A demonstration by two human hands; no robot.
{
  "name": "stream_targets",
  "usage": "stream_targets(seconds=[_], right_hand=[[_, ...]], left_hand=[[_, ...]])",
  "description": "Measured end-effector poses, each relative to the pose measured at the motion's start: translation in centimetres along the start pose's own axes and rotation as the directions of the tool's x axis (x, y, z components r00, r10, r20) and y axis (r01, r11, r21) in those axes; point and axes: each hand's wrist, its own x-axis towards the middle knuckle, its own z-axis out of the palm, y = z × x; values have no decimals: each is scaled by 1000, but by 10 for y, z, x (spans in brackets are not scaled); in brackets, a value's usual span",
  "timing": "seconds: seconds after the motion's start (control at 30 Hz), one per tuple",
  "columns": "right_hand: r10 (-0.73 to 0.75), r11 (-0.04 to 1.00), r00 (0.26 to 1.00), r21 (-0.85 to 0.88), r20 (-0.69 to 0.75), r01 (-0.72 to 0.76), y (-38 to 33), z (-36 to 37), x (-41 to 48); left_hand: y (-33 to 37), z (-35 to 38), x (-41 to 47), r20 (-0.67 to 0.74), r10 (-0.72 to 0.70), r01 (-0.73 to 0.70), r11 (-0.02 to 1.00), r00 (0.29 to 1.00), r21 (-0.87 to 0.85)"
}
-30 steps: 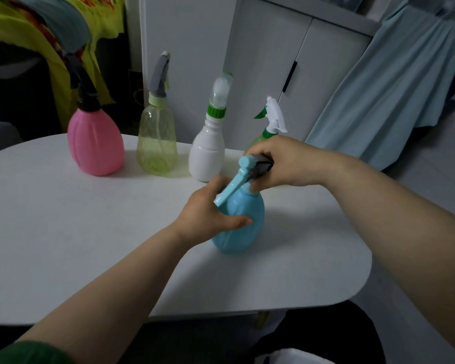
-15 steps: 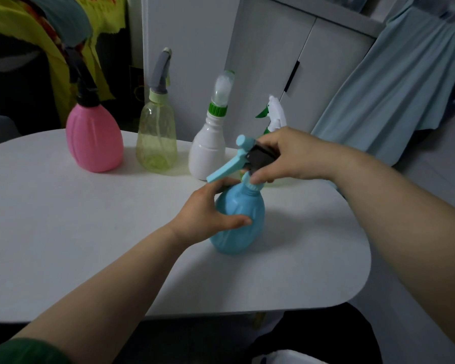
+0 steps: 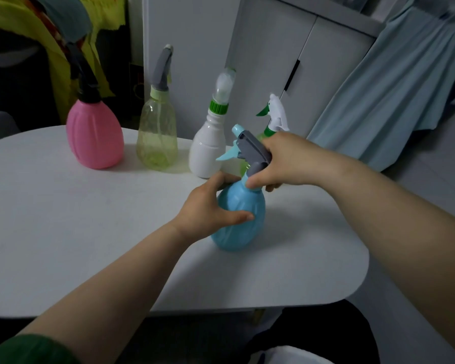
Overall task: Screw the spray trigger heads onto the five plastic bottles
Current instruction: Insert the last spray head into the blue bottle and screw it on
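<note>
Left hand (image 3: 208, 208) wraps the round blue plastic bottle (image 3: 238, 219) standing on the white table (image 3: 63, 219); right hand (image 3: 284, 160) grips its grey trigger head (image 3: 252, 151). Tilting it risks cross-threading.

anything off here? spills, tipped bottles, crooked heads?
Nothing stands out. The four back bottles, pink, clear yellow-green, white and a green one mostly hidden by the right hand, stand upright with heads on. The left hand steadies the blue bottle, also upright. The table shows no spill.
</note>
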Motion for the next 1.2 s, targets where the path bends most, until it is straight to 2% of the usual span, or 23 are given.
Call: stream_targets(seconds=[0.13, 0.3, 0.4, 0.53, 0.63, 0.73, 0.83, 0.9, 0.97, 1.03, 1.1, 1.2], right_hand=[[32, 999, 997, 30, -66, -30, 2, 8, -3], [-15, 993, 999, 115, 29, 11, 5, 1, -9], [-20, 995, 999, 103, 43, 16, 5, 2, -7], [-9, 997, 1000, 71, 17, 8, 7, 5, -6], [16, 992, 993, 125, -116, -2, 12, 14, -9], [57, 977, 975, 213, -213, -10, 18, 22, -14], [59, 968, 985, 250, -160, -18, 23, 18, -17], [46, 971, 994, 237, -96, -22, 25, 13, -18], [43, 970, 997, 242, -59, -28, 26, 10, -17], [48, 967, 997, 253, -64, -31, 25, 11, -17], [64, 968, 993, 250, -101, -37, 24, 12, -18], [89, 979, 979, 196, -184, -52, 23, 16, -18]], left_hand=[[3, 2, -2, -19, -24, 25, 999, 1000, 27], [7, 6, -6, -70, -58, 65, 991, 996, 114], [10, 10, -11, -99, -35, 50, 987, 994, 152], [13, -3, -8, 27, -42, 37, 987, 999, 159], [16, -10, 1, 94, -70, 45, 969, 993, 244], [19, 6, -1, -32, -42, 51, 919, 999, 390], [16, 15, -2, -93, -7, 45, 910, 996, 413], [16, 7, 3, -3, 2, -1, 955, 1000, 296], [16, -3, 9, 165, -6, -24, 983, 986, 180], [15, -7, 11, 246, -31, -4, 990, 969, 139], [13, -3, 9, 178, -38, 10, 988, 983, 157], [16, 19, -1, -51, -3, 19, 948, 999, 318]])
